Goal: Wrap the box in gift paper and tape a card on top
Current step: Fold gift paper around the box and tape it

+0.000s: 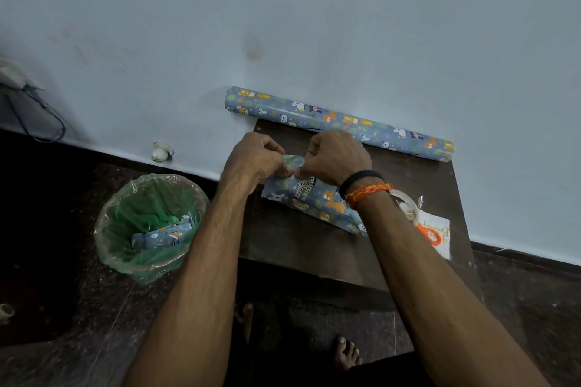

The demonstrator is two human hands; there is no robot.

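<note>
- Head view: a box covered in blue animal-print paper lies on a dark wooden surface, its long side running from far left to near right
- The left hand and right hand meet at the box's far-left end, fingers curled, both pinching a flap of paper there
- The right wrist wears a black band and an orange thread
- A roll of the same paper lies along the far edge of the surface, against the blue wall
- Just right of the right forearm, a tape roll, orange-handled scissors and a white card in clear wrap sit near the surface's right edge
- On the floor to the left stands a bin with a green liner, holding paper scraps
- A bare foot shows below the surface, near
</note>
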